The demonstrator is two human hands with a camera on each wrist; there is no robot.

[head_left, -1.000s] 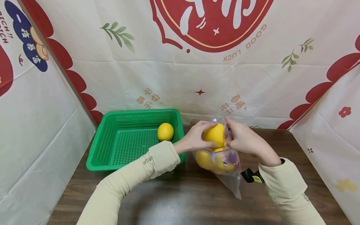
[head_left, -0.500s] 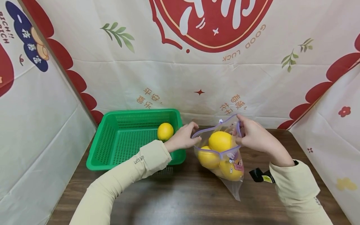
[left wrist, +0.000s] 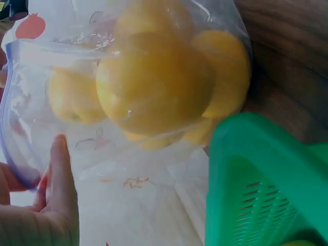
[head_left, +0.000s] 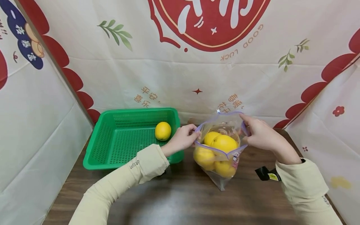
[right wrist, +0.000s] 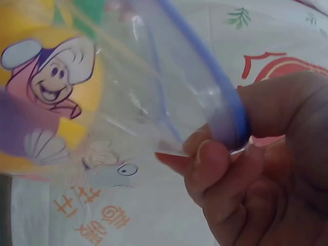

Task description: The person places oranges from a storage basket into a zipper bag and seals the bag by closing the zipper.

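Observation:
A clear zip bag (head_left: 222,182) with a purple zip edge and cartoon prints holds several yellow, lemon-like fruits (head_left: 224,143). Its mouth gapes upward, spread between both hands. My left hand (head_left: 181,140) pinches the left side of the rim between thumb and fingers. In the left wrist view, that hand (left wrist: 46,210) has the zip edge between thumb and fingers. On the opposite side, my right hand (head_left: 262,134) grips the rim. The right wrist view shows its thumb and fingers (right wrist: 212,159) closed on the purple edge.
A green perforated basket (head_left: 90,153) stands left of the bag on the dark wooden table (head_left: 180,200). One more yellow fruit (head_left: 163,131) lies at its right side. Printed cloth (head_left: 180,78) walls the table at the back and both sides.
My left hand has let go of a fruit at the bag's mouth and moved left to grip the rim. The right hand has shifted right, the mouth has widened, and the fruits have settled lower.

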